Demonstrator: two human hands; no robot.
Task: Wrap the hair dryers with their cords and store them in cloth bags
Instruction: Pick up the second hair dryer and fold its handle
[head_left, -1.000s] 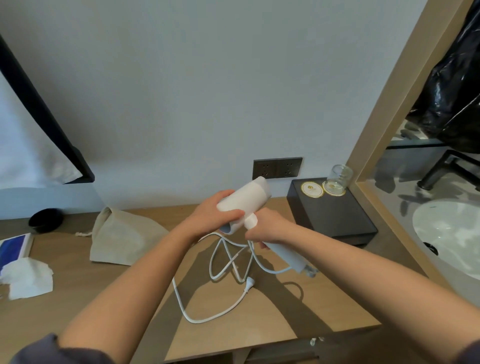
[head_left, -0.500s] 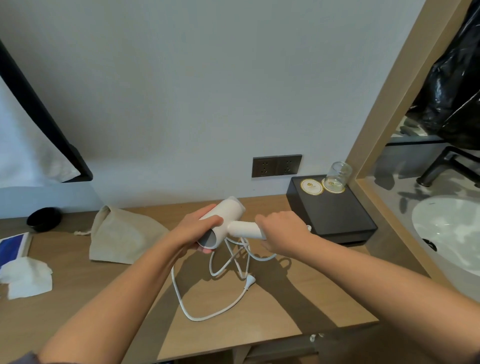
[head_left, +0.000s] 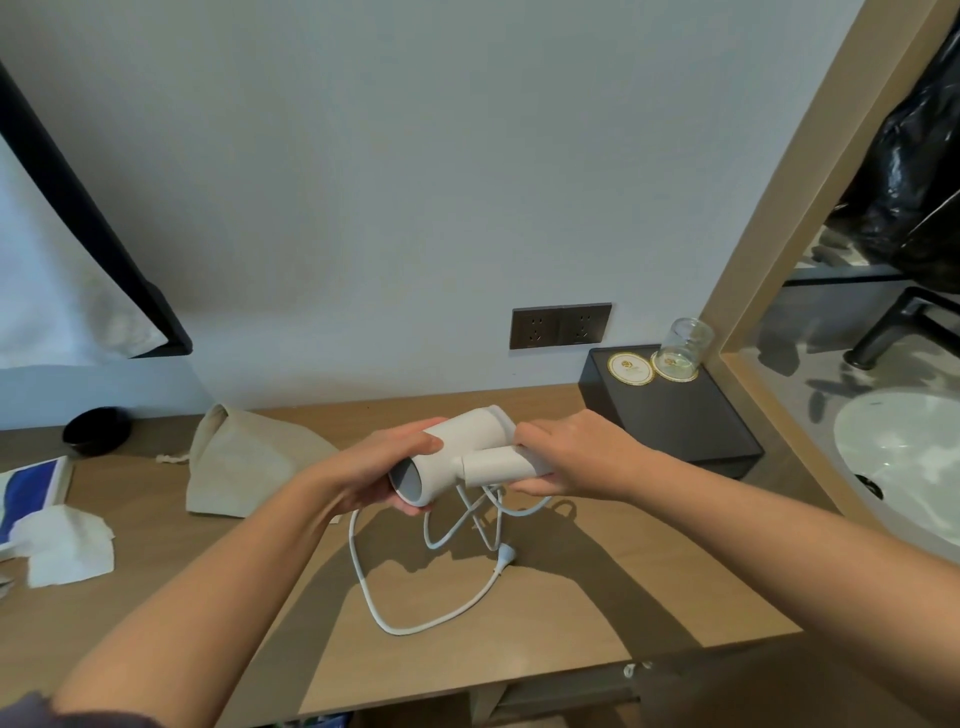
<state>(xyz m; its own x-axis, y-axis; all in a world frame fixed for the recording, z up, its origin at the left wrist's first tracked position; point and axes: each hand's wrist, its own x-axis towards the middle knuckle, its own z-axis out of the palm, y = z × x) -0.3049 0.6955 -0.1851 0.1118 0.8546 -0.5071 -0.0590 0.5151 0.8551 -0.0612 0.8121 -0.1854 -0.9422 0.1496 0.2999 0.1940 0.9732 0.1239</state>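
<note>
A white hair dryer (head_left: 462, 447) is held above the wooden desk (head_left: 597, 618). My left hand (head_left: 387, 465) grips its barrel near the open nozzle end. My right hand (head_left: 566, 457) grips the handle, which lies folded in against the barrel. The white cord (head_left: 374, 592) hangs down from the handle and loops loosely on the desk, with its plug (head_left: 505, 557) lying below the dryer. A beige cloth bag (head_left: 244, 462) lies flat on the desk to the left, behind my left forearm.
A black box (head_left: 675, 421) with two coasters and an upturned glass (head_left: 683, 345) stands at the back right under a wall socket (head_left: 561, 325). White tissue (head_left: 67, 540), a blue-and-white packet (head_left: 26, 488) and a black dish (head_left: 96, 430) lie at the left. A sink (head_left: 904, 462) is at the right.
The handle has folded up from pointing down and right to lying against the barrel. Both hands have lowered the dryer slightly, and the cord's loops have shifted on the desk.
</note>
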